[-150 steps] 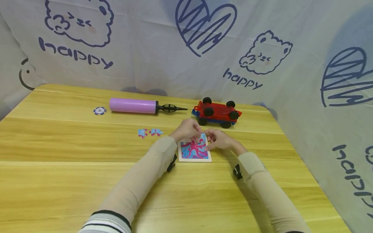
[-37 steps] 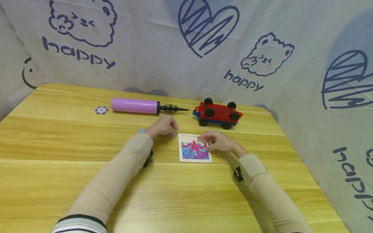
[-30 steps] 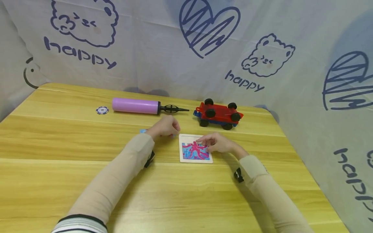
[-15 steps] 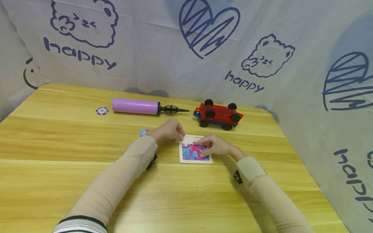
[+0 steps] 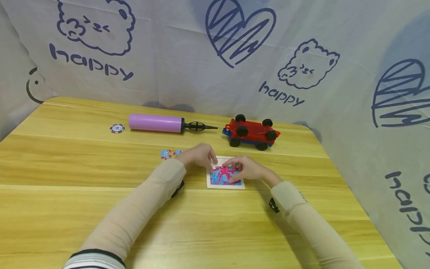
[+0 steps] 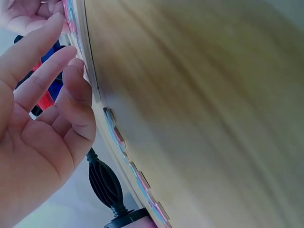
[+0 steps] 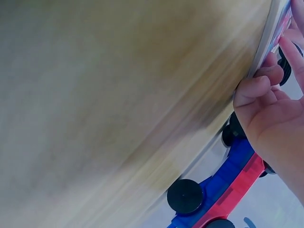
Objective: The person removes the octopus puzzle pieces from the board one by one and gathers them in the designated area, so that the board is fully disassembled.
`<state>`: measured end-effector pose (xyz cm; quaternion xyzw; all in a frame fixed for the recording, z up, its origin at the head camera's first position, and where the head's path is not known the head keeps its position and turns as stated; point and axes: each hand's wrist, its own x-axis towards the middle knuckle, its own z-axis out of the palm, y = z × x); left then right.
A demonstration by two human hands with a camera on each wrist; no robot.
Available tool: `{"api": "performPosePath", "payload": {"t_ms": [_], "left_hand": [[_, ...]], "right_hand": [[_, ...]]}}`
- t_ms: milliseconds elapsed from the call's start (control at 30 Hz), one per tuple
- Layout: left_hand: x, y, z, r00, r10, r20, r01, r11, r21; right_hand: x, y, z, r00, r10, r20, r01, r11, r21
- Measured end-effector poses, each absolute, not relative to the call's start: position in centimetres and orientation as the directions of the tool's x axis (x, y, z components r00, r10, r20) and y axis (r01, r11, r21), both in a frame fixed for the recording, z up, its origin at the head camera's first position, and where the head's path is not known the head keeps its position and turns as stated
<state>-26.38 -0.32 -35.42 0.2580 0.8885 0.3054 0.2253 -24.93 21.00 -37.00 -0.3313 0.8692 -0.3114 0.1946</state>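
A small square jigsaw puzzle (image 5: 224, 181) in a white tray frame (image 5: 226, 187) lies on the table, its picture a pink octopus on blue. Bare white backing shows along the top. My left hand (image 5: 201, 156) is at the tray's upper left corner, fingers spread and slightly bent; no piece shows between them in the left wrist view. My right hand (image 5: 248, 168) rests at the puzzle's right side, forefinger and thumb over the picture, the other fingers bent at the edge. Loose blue-and-pink puzzle pieces (image 5: 166, 154) lie left of the tray, partly hidden by my left hand.
A purple hand pump (image 5: 156, 123) with a black nozzle lies behind the pieces, a poker chip (image 5: 117, 128) to its left. An overturned red and blue toy car (image 5: 252, 130) stands behind the tray. A printed cloth (image 5: 188, 74) hangs at the back.
Blue pieces at the top of the puzzle have gone since five seconds ago. My left hand went left to the loose pieces, then came back right onto the tray. My right fingers shifted slightly down the picture.
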Motion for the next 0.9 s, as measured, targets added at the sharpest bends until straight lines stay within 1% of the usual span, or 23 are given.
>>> {"api": "performPosePath", "payload": {"t_ms": [367, 900], "left_hand": [[-25.78, 0.20, -35.26, -0.757, 0.600, -0.257, 0.334, 0.694, 0.637], [-25.52, 0.65, -35.12, -0.757, 0.596, -0.268, 0.352, 0.717, 0.602]], "right_hand": [[-25.01, 20.76, -37.16, -0.713, -0.688, -0.137, -0.433, 0.586, -0.685], [-24.78, 20.64, -36.79, -0.733, -0.661, -0.163, -0.405, 0.616, -0.675]]}}
